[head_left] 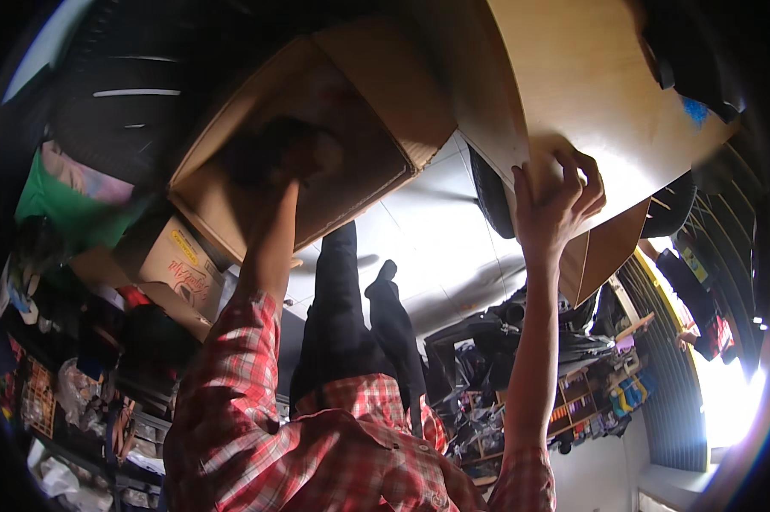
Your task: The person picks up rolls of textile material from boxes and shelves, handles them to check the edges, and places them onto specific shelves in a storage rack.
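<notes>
Overhead, head view: a large open brown cardboard box (pixel 317 128) was held up, both arms in red plaid sleeves (pixel 231 367) raised to it. Left hand (pixel 304 158) reached inside the box, dark and blurred there, grip could not be told. Right hand (pixel 556 200) was curled around the edge of the box's wide tan cardboard flap (pixel 590 94), fingers (pixel 586 166) over its face. A smaller printed cardboard carton (pixel 176 264) sat just left of the left arm
</notes>
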A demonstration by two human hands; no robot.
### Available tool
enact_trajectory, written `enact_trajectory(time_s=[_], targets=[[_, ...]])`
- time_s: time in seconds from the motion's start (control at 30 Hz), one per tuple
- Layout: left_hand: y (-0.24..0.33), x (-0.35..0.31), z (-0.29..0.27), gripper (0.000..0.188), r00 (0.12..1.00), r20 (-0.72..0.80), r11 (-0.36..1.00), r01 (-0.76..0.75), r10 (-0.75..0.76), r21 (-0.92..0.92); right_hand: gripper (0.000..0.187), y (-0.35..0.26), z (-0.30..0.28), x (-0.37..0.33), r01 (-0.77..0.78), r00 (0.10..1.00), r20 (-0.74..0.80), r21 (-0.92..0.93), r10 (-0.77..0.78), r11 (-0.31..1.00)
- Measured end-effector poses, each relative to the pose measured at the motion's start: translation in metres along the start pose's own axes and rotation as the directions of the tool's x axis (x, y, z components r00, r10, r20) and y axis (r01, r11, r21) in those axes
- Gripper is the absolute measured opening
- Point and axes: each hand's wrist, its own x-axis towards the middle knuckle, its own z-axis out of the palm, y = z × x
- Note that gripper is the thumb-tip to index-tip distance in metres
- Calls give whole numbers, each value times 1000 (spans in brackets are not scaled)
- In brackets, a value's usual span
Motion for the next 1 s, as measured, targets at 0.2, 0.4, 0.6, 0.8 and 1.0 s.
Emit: enact_trajectory(time_s=[0.2,0.4,0.6,0.8,1.0], targets=[[32,2,3,71,992,-101,997,-80,80,1,66,0,-5,0,9,999,-39,-23,-9,1000],[11,-38,-6,65,951,-308,998,17,-33,-53,61,-7,-7,12,17,998,-55,5,-17,1000],[97,-92,-165,70,971,-208,917,22,-114,-398,60,3,-16,-6,-73,995,61,-42,76,996],[153,-179,-271,55,884,-449,896,-296,126,-330,63,-57,-44,-37,-69,957,285,406,-55,911],[282,-238,-361,59,869,-244,864,-475,431,-167,45,-106,-131,-93,55,960,154,714,-233,698]])
